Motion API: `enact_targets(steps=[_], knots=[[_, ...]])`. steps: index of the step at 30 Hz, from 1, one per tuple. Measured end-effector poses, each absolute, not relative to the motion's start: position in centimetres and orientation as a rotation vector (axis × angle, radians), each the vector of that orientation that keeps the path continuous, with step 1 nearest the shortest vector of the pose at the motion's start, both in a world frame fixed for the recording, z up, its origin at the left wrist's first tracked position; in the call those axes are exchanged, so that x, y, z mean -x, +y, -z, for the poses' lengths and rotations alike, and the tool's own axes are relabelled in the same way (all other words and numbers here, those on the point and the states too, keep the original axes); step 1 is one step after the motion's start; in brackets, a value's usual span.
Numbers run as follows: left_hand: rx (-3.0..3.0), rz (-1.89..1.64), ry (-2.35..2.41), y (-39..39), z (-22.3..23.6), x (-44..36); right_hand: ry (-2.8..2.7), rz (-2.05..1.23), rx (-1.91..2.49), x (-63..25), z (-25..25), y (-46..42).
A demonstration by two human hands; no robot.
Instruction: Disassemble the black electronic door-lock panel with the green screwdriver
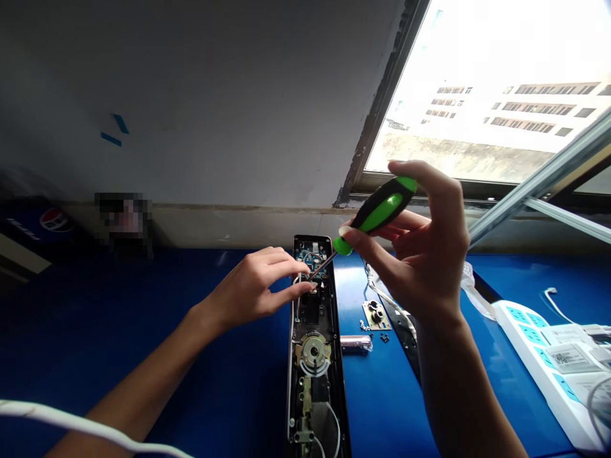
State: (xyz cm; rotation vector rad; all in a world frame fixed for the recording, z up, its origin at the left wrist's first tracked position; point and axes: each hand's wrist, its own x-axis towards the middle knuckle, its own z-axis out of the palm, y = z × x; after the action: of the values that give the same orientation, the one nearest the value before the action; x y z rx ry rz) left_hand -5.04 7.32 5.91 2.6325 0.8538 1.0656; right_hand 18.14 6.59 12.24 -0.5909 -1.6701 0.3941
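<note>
Foreground: a white cable [57, 413] crosses low in front, over the left forearm [143, 375].

Left hand [255, 286]: reaches in palm down from the left, directly over the open door lock. The left fingers [296, 294] are drawn narrowly together beside the screwdriver's tip; whether they pinch something small is impossible to tell.

Right hand [420, 254]: raised to the right of the lock, farther from it than the left hand. The right fingers [356, 236] close firmly around the green-and-black screwdriver [377, 213].

Screwdriver line: its metal shaft [322, 266] slants down and left from the handle, ending among the left fingers above the lock.

Door lock [305, 312]: lies just under the left fingers, its long axis running straight away from the person. Its casing is open, showing a circuit board [310, 257] at the far end and a brass mechanism [312, 350] midway.

Beside the lock: a small metal plate [376, 316], tiny screws [383, 338] and a silver cylinder [356, 343] lie on the blue table [386, 407].

Far right: a white power strip [539, 343].

Beyond: a grey wall [214, 108] and a bright window [477, 83].
</note>
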Motion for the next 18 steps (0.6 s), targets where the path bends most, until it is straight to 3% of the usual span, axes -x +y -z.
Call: enact_targets(steps=[7, 18], knots=[[-2.484, -0.495, 1.172, 7.0, -6.9, 5.5, -1.793, -0.243, 0.579, -17.0, -12.0, 6.1], [-2.477, -0.523, 1.243, 7.2, -5.6, 4.8, -1.893, -0.192, 0.678, -15.7, -11.0, 6.7]])
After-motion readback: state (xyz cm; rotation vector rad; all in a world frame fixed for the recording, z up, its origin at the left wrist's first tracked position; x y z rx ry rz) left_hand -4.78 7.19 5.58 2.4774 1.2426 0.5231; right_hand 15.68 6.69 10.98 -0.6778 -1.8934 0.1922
